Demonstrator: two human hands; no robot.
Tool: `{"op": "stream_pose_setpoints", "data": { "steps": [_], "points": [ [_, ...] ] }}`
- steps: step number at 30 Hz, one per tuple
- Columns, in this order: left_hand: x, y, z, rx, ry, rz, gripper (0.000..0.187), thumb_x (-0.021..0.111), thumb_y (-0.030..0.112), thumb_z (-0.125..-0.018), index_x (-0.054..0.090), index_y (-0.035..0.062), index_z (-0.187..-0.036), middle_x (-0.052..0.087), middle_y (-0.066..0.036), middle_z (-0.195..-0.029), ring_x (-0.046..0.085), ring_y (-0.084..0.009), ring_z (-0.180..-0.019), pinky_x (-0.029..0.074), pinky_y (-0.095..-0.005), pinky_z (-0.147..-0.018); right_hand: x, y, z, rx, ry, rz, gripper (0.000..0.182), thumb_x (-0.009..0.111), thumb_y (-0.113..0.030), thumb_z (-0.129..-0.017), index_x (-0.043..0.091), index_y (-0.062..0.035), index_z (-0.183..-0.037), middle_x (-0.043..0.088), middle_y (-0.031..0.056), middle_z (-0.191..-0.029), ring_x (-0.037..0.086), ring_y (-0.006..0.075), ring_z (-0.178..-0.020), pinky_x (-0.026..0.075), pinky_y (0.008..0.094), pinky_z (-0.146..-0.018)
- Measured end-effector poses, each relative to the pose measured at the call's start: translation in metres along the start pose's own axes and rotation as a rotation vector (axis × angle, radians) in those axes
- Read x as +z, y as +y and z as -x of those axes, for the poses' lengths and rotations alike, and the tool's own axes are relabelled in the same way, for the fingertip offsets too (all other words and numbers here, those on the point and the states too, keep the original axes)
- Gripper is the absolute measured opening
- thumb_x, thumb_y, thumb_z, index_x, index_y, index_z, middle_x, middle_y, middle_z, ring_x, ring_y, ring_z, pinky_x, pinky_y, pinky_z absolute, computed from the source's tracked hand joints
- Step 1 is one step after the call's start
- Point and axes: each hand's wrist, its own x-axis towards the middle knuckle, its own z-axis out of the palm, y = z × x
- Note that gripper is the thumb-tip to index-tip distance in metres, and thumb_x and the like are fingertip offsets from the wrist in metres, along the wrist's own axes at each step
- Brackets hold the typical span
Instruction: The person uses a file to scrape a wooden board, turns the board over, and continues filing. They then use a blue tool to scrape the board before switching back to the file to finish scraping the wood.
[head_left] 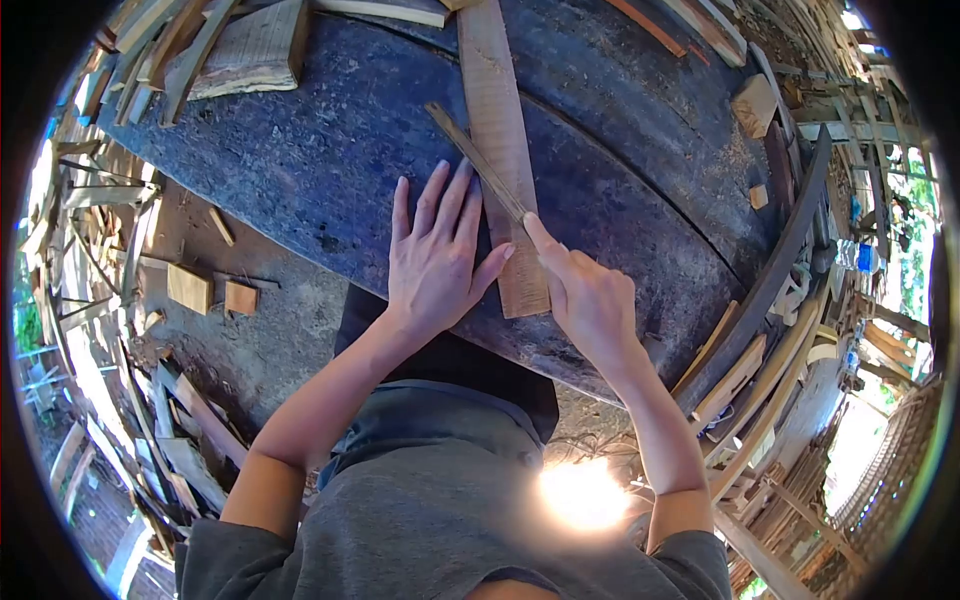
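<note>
The right hand grasps a stick across the board, and the left hand has its fingers released, spread.

A: Bench?
B: Dark blue-grey noted, flecked with pale scuffs.
A: Long board?
B: Pinkish tan, faintly cross-banded.
A: Others recorded?
B: Thin stick, drab brown; far-right strip, reddish orange; near, shirt, grey.

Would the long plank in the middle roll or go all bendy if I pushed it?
The plank probably wouldn't roll, because it's wide and lies flat on the table. It would likely stay stiff, since it looks like solid wood.
</note>
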Motion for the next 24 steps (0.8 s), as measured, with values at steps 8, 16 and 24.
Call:
{"op": "stream_pose_setpoints", "data": {
  "steps": [8,16,24],
  "points": [
    [0.002,0.002,0.001,0.001,0.050,-0.011,0.070,0.065,0.046,-0.093,0.049,-0.0002,-0.142,0.040,-0.012,-0.140,0.032,-0.0333,-0.142,0.016,-0.0589,-0.121,0.004,0.007,-0.091,0.000,0.121,0.087,0.052,0.061,-0.020,-0.094,0.055,-0.0307,-0.144,0.071,0.0108,-0.074,0.071,0.0311,-0.061,0.058,0.0450,-0.056],
    [0.000,-0.003,0.006,0.006,0.101,0.089,0.058,0.071,0.038,-0.089,0.057,0.0033,-0.134,0.046,-0.011,-0.125,0.043,-0.0319,-0.123,0.019,-0.0605,-0.119,-0.006,0.008,-0.008,-0.046,0.003,0.024,0.056,0.062,-0.019,-0.093,0.051,-0.0321,-0.147,0.071,0.0127,-0.075,0.070,0.0309,-0.060,0.058,0.0415,-0.054],
    [-0.033,-0.036,-0.028,0.063,0.271,0.231,0.050,0.070,0.016,-0.089,0.058,0.0094,-0.137,0.053,-0.014,-0.133,0.049,-0.0355,-0.125,0.026,-0.0549,-0.118,-0.001,0.027,-0.131,-0.153,0.137,0.139,0.053,0.060,-0.020,-0.095,0.052,-0.0326,-0.146,0.071,0.0104,-0.073,0.071,0.0285,-0.062,0.058,0.0423,-0.056]
  ]
}}
